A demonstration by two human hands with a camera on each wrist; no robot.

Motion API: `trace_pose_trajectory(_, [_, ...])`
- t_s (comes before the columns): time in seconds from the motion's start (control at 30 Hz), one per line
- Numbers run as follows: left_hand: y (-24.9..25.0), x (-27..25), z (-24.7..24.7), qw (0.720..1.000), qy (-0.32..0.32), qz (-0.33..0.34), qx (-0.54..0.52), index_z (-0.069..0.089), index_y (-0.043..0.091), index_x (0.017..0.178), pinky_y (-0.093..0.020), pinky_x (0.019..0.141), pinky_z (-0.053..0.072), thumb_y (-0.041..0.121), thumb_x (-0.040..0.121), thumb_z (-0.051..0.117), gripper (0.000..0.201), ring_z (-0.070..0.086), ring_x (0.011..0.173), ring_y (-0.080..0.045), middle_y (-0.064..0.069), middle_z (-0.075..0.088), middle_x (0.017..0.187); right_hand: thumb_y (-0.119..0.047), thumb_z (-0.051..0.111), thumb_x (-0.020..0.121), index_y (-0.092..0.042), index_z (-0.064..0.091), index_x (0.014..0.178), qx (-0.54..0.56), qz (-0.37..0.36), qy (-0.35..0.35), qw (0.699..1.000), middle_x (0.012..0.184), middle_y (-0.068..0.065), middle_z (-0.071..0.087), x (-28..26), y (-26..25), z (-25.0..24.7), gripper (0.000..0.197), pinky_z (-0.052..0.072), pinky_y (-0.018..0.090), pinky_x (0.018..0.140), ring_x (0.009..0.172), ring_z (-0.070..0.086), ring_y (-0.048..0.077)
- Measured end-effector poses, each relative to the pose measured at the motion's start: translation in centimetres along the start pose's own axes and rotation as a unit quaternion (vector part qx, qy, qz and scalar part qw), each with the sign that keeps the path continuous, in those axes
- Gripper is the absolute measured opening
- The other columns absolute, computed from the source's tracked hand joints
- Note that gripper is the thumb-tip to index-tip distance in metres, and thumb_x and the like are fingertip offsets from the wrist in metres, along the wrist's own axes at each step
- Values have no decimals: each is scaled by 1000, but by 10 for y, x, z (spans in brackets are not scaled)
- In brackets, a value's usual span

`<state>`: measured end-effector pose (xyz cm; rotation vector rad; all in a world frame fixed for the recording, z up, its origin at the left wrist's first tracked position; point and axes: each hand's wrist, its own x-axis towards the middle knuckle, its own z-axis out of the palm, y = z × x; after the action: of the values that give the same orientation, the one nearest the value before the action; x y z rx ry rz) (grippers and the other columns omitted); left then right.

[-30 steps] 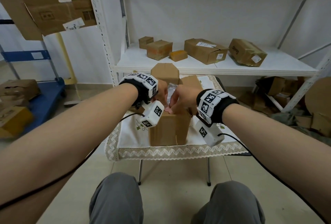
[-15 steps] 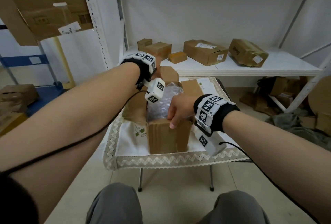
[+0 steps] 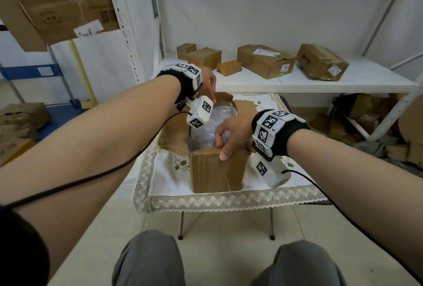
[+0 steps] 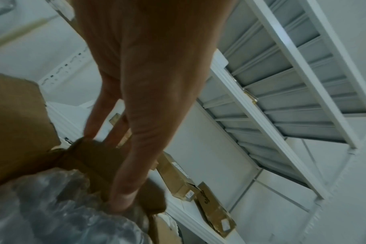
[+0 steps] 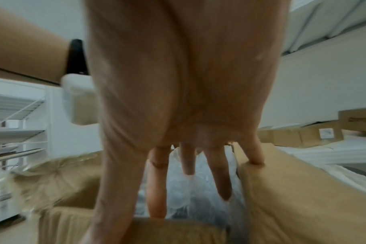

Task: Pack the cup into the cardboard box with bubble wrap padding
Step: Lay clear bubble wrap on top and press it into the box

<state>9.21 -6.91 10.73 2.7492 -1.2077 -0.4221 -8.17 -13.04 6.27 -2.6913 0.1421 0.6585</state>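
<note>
An open cardboard box [image 3: 215, 171] stands on a small table covered with a white cloth [image 3: 169, 178]. Bubble wrap [image 3: 206, 132] fills the box; no cup shows. My left hand [image 3: 210, 89] reaches over the box's far side, and in the left wrist view its thumb and fingers pinch the far flap [image 4: 90, 156] above the bubble wrap [image 4: 52, 206]. My right hand [image 3: 223, 146] grips the near rim, thumb outside on the front wall. Its fingers [image 5: 224, 189] hang inside over the bubble wrap [image 5: 188, 198], and the little finger rests on the right flap [image 5: 293, 198].
Behind the table a white shelf [image 3: 343, 82] carries several cardboard boxes [image 3: 265, 60]. More cardboard lies on the floor at the right [image 3: 366, 114] and by a blue cart [image 3: 57, 123] at the left. My knees [image 3: 148, 260] are below the table's front edge.
Both hands were together over the box's middle. The left hand has since moved away to the far flap, uncovering the bubble wrap, while the right hand has settled on the near rim.
</note>
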Motion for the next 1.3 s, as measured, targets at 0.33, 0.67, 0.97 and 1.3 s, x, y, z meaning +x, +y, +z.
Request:
trace_pose_trajectory(0.33, [-6,19,49,987,-144,-25,69,66,14,124,-30,81,55,22,87,70,38,63,96,-21,-5,67,116,-34,84,73,-20,66,100,94,19,5,995,103,-14,60,-1,8,2,35,35,15,66,99,55,7])
trace_pose_trajectory(0.67, [-62,128,110,981,-149,10,126,63,43,102,-49,76,60,42,53,74,49,71,83,-24,6,71,87,-39,78,79,-18,72,104,138,-35,61,988,107,-11,65,-3,25,5,33,38,20,91,102,55,6])
trace_pose_trajectory(0.97, [-23,24,86,986,-79,22,148,40,31,146,-19,56,53,32,80,76,75,60,85,-18,2,65,122,-37,65,86,-4,50,130,258,238,208,913,124,14,59,-12,83,-8,56,53,42,93,106,61,30])
trace_pose_trajectory(1.3, [-77,124,120,992,-76,-20,99,58,32,100,-44,67,56,46,40,80,65,59,63,-14,6,73,93,-20,59,96,-11,62,121,328,16,205,922,112,7,64,-15,37,-13,27,58,36,78,97,62,22])
